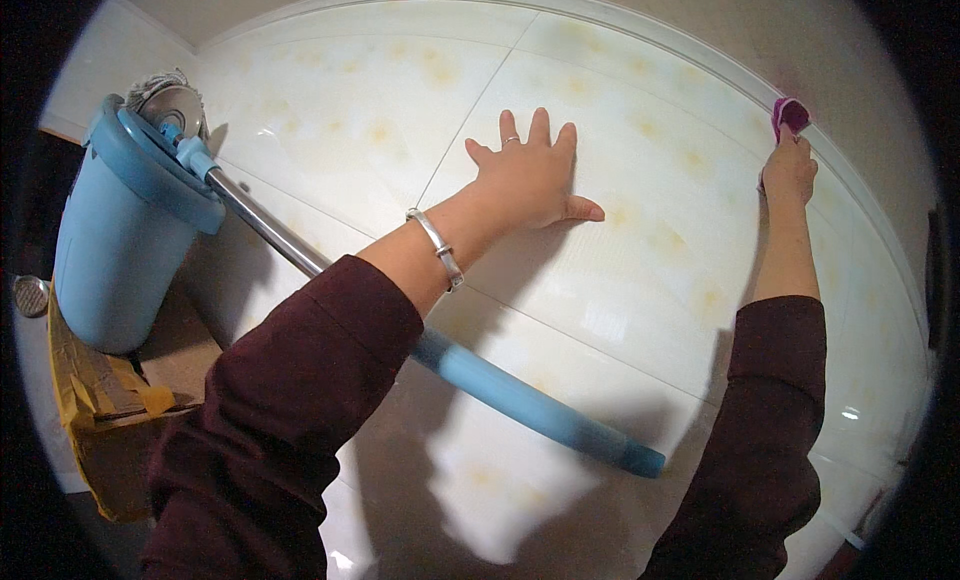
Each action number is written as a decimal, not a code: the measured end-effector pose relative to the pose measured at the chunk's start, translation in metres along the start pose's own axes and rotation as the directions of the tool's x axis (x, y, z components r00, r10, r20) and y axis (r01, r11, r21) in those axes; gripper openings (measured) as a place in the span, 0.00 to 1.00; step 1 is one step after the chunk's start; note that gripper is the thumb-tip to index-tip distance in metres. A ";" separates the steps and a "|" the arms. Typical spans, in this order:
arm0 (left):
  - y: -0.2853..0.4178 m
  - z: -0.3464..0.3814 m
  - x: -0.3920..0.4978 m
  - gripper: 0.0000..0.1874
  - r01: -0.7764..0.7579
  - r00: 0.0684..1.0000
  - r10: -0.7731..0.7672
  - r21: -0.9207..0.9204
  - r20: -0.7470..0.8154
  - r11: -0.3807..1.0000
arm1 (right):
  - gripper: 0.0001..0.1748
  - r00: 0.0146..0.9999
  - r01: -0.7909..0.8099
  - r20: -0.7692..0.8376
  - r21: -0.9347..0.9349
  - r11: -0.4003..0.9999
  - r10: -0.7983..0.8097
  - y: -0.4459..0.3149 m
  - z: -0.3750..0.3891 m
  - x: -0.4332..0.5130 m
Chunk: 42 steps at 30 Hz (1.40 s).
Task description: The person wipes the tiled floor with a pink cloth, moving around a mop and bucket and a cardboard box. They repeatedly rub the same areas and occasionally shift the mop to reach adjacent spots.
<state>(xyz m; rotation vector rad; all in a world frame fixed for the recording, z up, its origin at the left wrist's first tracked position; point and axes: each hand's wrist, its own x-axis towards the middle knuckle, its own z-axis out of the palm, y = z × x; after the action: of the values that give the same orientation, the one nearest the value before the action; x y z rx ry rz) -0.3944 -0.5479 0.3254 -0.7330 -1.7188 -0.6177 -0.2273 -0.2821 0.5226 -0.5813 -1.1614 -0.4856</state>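
My left hand [529,178] rests palm down with fingers spread on glossy cream tiles [637,280] with yellowish patches. It wears a ring, and a silver bangle [439,250] circles the wrist. Farther right, my right hand [791,167] grips a purple cloth [791,117] at the pale trim strip [705,54] along the tiles' upper edge. Part of the cloth is hidden behind the fingers. Beneath my left forearm passes a mop handle, its metal pole [262,220] on one side and its blue grip [540,407] on the other.
At the left, a light blue bucket [120,250] stands on a cardboard box [120,460] with yellow tape [90,385]. The mop head [169,103] with grey strands lies at the bucket's rim. A round metal piece [31,295] shows beside the box. Plain wall [847,62] lies beyond the trim.
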 end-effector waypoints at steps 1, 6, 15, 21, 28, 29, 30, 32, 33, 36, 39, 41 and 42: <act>0.000 0.000 0.000 0.59 0.001 1.000 0.000 -0.011 0.010 1.000 | 0.23 1.000 0.021 -0.009 -0.045 0.999 -0.022 0.003 0.002 0.001; 0.002 -0.003 0.001 0.59 0.010 0.999 -0.010 -0.015 0.031 1.000 | 0.20 0.989 0.149 -0.010 0.179 0.973 -0.150 -0.065 -0.004 -0.014; 0.002 -0.003 0.003 0.59 0.016 1.000 -0.016 -0.004 0.010 1.000 | 0.27 0.860 0.372 -0.049 0.741 0.559 -0.509 -0.174 -0.039 -0.108; 0.002 -0.003 0.005 0.59 0.039 0.999 -0.038 -0.021 0.037 0.999 | 0.20 0.997 0.000 0.069 0.509 0.861 -0.041 -0.075 -0.027 -0.046; 0.002 -0.001 0.006 0.61 0.041 0.999 -0.040 -0.035 0.024 0.999 | 0.21 0.994 -0.107 -0.023 0.079 0.991 0.110 0.020 -0.005 -0.016; 0.002 0.000 0.006 0.62 0.035 0.999 -0.034 -0.040 0.017 0.999 | 0.22 0.995 -0.092 -0.035 0.069 0.993 0.094 0.010 -0.002 -0.015; 0.001 0.000 0.006 0.62 0.029 1.000 -0.028 -0.044 0.011 0.999 | 0.22 0.996 -0.074 -0.052 0.036 0.997 0.076 -0.002 -0.002 -0.017; 0.001 0.001 0.005 0.62 0.018 1.000 -0.018 -0.050 0.010 0.999 | 0.22 0.992 0.123 -0.035 0.209 0.970 -0.119 -0.031 -0.012 -0.028; 0.000 0.000 0.005 0.61 0.015 1.000 -0.014 -0.050 0.011 0.999 | 0.20 0.995 0.093 0.001 0.392 0.915 -0.101 -0.058 -0.016 -0.037; 0.001 -0.002 0.004 0.60 0.004 1.000 -0.004 -0.048 0.009 0.999 | 0.21 0.938 0.225 0.014 0.735 0.640 -0.346 -0.131 -0.027 -0.079; 0.002 -0.002 0.002 0.57 -0.010 1.000 0.010 -0.044 -0.007 0.999 | 0.21 0.750 0.449 -0.143 0.827 0.339 -0.645 -0.171 -0.037 -0.127; -0.001 -0.004 -0.002 0.53 -0.042 0.999 0.041 -0.050 -0.032 0.998 | 0.20 0.758 0.482 -0.152 0.785 0.389 -0.634 -0.178 -0.043 -0.132; -0.005 -0.006 -0.004 0.52 -0.070 0.997 0.067 -0.059 -0.047 0.996 | 0.19 0.768 0.498 -0.173 0.766 0.405 -0.617 -0.181 -0.043 -0.138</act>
<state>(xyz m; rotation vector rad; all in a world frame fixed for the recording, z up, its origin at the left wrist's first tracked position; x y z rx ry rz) -0.3933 -0.5562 0.3232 -0.8113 -1.6328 -0.6366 -0.3563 -0.4397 0.4116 0.6166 -1.5611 -0.4426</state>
